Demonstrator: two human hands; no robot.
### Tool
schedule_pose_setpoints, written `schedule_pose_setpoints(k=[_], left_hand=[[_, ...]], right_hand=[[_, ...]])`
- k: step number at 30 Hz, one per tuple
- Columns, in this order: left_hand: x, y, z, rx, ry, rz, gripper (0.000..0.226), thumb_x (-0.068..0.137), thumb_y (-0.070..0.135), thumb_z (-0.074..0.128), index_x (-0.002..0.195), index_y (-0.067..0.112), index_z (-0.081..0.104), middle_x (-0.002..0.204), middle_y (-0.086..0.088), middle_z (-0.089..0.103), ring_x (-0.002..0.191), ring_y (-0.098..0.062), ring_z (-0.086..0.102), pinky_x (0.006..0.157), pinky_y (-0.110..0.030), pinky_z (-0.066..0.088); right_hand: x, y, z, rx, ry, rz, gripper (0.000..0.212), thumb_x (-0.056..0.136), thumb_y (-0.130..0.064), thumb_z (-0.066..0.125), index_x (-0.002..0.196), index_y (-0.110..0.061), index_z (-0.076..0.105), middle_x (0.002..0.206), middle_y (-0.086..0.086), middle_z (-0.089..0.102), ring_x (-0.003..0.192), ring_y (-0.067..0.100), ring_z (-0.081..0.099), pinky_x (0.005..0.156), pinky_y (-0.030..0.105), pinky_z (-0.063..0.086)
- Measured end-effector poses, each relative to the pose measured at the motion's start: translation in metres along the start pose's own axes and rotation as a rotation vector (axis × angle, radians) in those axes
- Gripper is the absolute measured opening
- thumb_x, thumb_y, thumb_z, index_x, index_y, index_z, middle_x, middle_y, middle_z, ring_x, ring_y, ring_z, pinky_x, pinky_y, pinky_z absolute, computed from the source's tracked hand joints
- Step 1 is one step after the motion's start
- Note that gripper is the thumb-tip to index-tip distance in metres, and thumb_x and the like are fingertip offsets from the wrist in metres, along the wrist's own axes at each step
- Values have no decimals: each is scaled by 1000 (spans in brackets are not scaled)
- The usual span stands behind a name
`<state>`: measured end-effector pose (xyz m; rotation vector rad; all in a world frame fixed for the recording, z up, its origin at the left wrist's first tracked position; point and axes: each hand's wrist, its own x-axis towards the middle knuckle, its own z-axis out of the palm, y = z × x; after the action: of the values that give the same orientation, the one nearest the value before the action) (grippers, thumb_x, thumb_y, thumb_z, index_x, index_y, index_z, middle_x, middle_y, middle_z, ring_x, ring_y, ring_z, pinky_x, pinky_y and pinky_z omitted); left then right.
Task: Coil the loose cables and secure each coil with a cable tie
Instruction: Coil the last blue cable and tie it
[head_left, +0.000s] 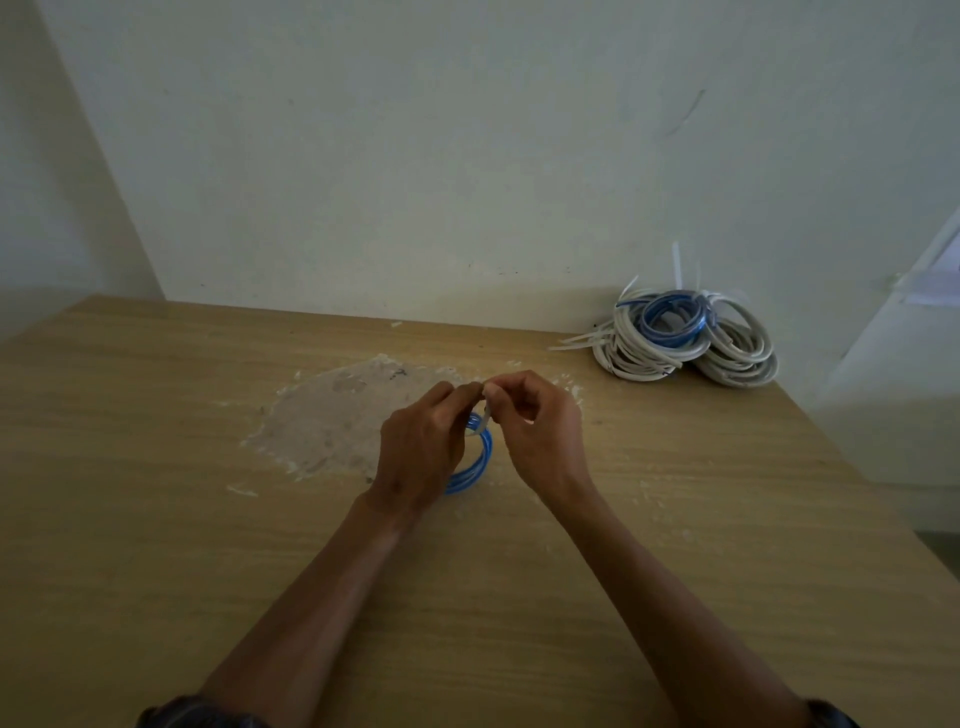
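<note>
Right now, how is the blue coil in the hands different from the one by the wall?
The near blue coil sits between the left hand and right hand; the far blue coil lies atop grey coils, far right. Both hands pinch a white cable tie at the near blue coil; nothing touches the far blue coil. Both are blue cable wound into rings.

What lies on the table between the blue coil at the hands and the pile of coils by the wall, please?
Head view: the right hand, then bare table with pale flecks up to the pile.
</note>
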<state>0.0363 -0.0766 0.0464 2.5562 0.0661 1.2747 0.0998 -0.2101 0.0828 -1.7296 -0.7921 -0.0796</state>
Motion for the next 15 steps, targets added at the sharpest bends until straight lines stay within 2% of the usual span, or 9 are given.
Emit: schedule_pose_setpoints(k=[4, 6, 9, 12, 15], left_hand=[[0, -1, -1, 34, 7, -14, 24, 96, 3, 63, 117, 12, 71, 82, -2, 68, 54, -17, 59, 42, -29, 48], [0, -2, -3, 72, -1, 3, 22, 97, 6, 61, 115, 12, 71, 81, -2, 67, 51, -17, 57, 40, -26, 44], [1, -1, -1, 112, -8, 21, 20, 95, 4, 62, 112, 10, 72, 80, -3, 67, 47, -18, 56, 39, -22, 39], [0, -1, 0, 95, 2, 3, 27, 101, 16, 48, 114, 10, 71, 81, -3, 67, 49, -17, 57, 38, -26, 45], [0, -2, -2, 77, 18, 15, 31, 102, 20, 45, 113, 8, 72, 81, -4, 69, 50, -16, 58, 42, -20, 41]], right_hand=[[-7, 4, 8, -273, 66, -254, 11, 98, -16, 63, 105, -15, 72, 93, -7, 72, 83, 4, 64, 77, 18, 52], [-8, 3, 9, -193, 89, -195, 9, 98, -17, 64, 104, -15, 71, 92, -7, 72, 83, 4, 65, 76, 16, 51], [-3, -1, 6, -10, 111, 4, 3, 96, -18, 68, 99, -17, 69, 86, -7, 71, 78, 3, 68, 67, 12, 51], [-3, -2, 4, -107, 63, -76, 3, 96, -16, 68, 98, -16, 70, 85, -11, 69, 82, 1, 66, 72, 10, 50], [-6, -1, 5, -131, 26, -103, 5, 96, -15, 66, 100, -15, 70, 85, -14, 67, 86, 0, 65, 75, 9, 50]])
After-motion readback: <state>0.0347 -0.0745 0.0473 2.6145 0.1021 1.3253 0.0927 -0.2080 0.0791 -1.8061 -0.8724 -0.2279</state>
